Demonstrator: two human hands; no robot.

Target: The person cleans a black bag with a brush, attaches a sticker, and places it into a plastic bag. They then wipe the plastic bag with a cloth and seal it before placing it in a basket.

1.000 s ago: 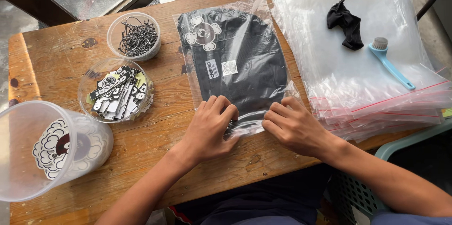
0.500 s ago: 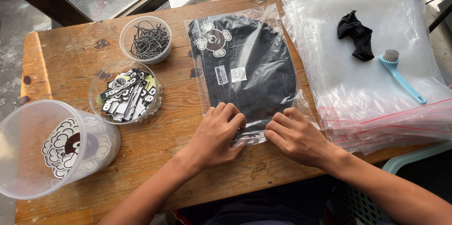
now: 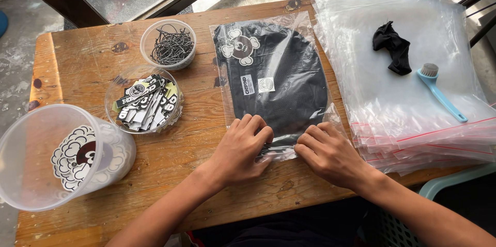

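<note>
Clear plastic bag [image 3: 274,79] holding a black garment lay mid-table, its long axis running 12 to 6 o'clock. The left hand [image 3: 242,150] and right hand [image 3: 330,155] pressed flat, fingers together, on its 6 o'clock edge, equally near.

Bagged garment [image 3: 274,81] lies between tubs [image 3: 168,44] and bag stack [image 3: 413,118].

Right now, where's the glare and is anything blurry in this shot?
Head view: sharp throughout, no motion blur on the left hand or right hand; sunlight whitens the stack of clear bags and sheens the bagged black garment; the wooden table is evenly lit.
</note>
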